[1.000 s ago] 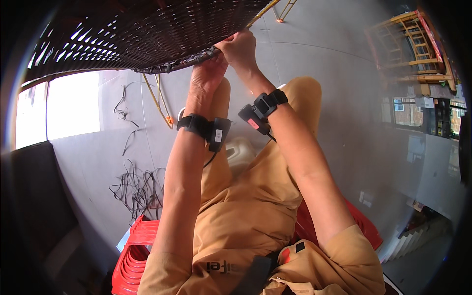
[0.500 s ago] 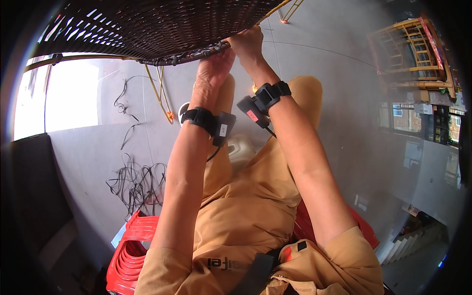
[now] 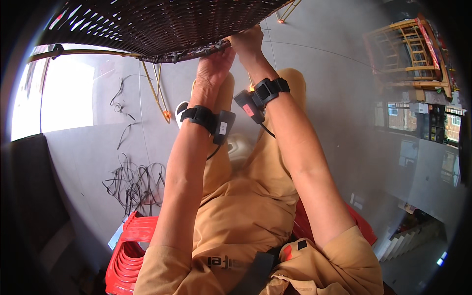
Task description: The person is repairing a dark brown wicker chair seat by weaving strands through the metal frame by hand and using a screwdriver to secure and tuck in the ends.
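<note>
On the grey floor (image 3: 334, 118) lies a loose tangle of black strips (image 3: 132, 186).

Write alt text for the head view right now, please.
The wearer's left hand and right hand are at the edge of a dark woven piece, fingertips hidden. Tangled black strips lie on the grey floor, left of the wearer's tan-trousered legs.

Lettering (image 3: 216, 261) on shirt (image 3: 246, 211) (partly faint), labels (image 3: 223, 129) on wrist devices (image 3: 227, 116)
</note>
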A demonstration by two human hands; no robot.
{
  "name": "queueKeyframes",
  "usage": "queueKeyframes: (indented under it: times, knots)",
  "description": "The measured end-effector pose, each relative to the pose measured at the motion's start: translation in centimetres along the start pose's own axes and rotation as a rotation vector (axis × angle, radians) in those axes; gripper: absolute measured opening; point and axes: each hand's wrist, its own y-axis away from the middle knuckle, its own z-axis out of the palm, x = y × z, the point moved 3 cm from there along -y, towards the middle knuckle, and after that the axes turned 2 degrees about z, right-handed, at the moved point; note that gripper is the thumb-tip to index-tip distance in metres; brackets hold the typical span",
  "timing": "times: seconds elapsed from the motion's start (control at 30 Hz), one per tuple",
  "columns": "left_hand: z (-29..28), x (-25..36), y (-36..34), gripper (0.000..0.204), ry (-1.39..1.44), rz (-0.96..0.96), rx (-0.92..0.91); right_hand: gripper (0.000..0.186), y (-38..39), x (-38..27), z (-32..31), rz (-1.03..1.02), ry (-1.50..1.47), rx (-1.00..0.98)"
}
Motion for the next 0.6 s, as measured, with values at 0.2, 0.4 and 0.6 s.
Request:
queueKeyframes:
  times: [0.2,0.4,0.6]
  knots:
    - [-0.9,2.3,2.1,0.025,-0.383,-0.113,0.092,0.023,0.2,-0.1,0.5,-0.046,-0.025,0.001]
    - [5.8,4.9,7.2,0.021,-1.819,0.123,-0.148,0.023,-0.3,0.2,0.2,-0.129,0.082,0.016]
    - [7.9,2.6,6.7,0.049,-2.726,0.632,-0.297,0.032,-0.1,-0.1,-0.1,-0.014,0.024,0.049]
